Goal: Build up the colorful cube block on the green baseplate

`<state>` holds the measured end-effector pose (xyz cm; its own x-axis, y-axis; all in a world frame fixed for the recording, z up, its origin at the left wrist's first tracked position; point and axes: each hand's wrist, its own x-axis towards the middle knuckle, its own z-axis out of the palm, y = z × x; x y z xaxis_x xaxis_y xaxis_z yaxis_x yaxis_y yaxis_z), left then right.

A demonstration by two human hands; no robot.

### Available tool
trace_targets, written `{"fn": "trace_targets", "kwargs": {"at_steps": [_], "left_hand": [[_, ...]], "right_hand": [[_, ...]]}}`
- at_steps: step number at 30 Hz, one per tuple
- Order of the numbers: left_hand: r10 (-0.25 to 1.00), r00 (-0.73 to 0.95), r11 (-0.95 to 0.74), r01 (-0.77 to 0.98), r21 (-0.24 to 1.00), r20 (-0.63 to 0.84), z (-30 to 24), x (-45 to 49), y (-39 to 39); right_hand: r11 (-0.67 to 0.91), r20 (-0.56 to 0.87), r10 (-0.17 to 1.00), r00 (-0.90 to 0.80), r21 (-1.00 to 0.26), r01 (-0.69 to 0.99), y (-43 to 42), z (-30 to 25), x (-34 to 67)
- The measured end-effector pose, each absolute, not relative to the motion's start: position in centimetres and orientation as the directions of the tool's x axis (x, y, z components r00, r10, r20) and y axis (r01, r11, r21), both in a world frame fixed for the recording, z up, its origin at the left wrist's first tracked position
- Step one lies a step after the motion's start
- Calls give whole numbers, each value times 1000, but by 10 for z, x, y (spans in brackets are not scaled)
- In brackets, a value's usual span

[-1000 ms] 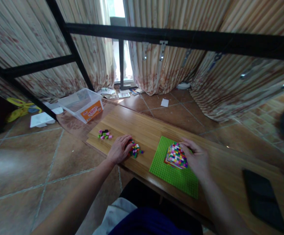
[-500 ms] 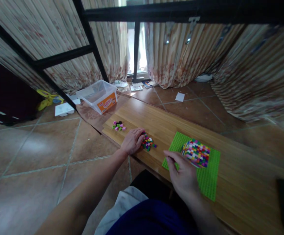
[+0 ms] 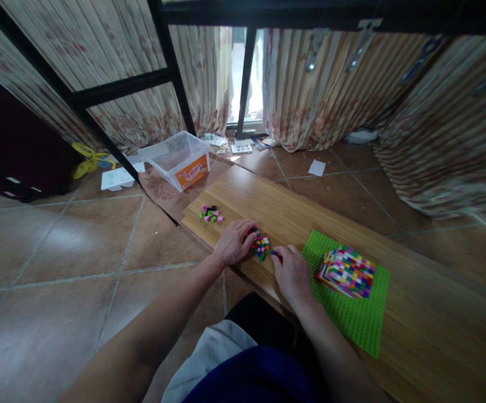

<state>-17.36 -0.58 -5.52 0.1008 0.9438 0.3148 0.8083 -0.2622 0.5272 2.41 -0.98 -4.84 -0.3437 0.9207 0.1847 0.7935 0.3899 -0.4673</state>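
Table [image 3: 268,196]: long wooden board, low over a tiled floor, bearing the plate at its near right.

Bin [image 3: 175,159]: clear plastic with an orange label, well left of the plate and farther back, just off the table's end.

Plate [image 3: 352,322]: green studded sheet, lying flat.

Build [image 3: 347,271]: many-coloured walled block, seated on the plate's far half.

Left hand [image 3: 234,242]: palm down, well left of the plate, fingers curled onto the pile's left side.

Right hand [image 3: 291,271]: just left of the plate's edge, fingertips at the pile's right side. Hands apart, pile between them; whether either pinches a brick, not discernible.

Pile [image 3: 261,247]: loose small bricks in mixed colours, near the plate's left edge.

Cluster [image 3: 211,213]: pink, green and black bricks, well left of the plate, untouched.

Handling, as judged: single bricks light, hard and smooth, quick to skid or scatter; best taken one at a time by opposite side faces, between thumb and forefinger, studs up.
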Motion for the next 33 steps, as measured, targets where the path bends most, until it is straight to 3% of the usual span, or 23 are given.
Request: {"fn": "trace_targets", "kwargs": {"at_steps": [3,6,10,13,24,33], "left_hand": [[943,99,-263,807,529,317,-55,-173,-6],[943,100,-261,812,522,316,-54,-174,-6],[940,100,-265,817,512,327,-56,-176,-5],[935,108,-280,810,515,338,-58,-177,-3],[942,109,-264,825,500,317,-56,-178,-2],[938,107,-268,826,496,328,-58,-180,0]], "right_hand": [[376,187,926,-326,-491,786,-12,-47,22],[345,194,938,-287,-605,718,-21,-39,23],[247,156,963,-219,-840,483,-41,-13,34],[178,128,978,-167,-924,337,-55,10,53],[27,115,937,330,-965,259,-32,17,158],[108,233,948,217,-876,470,2,7,163]]}}
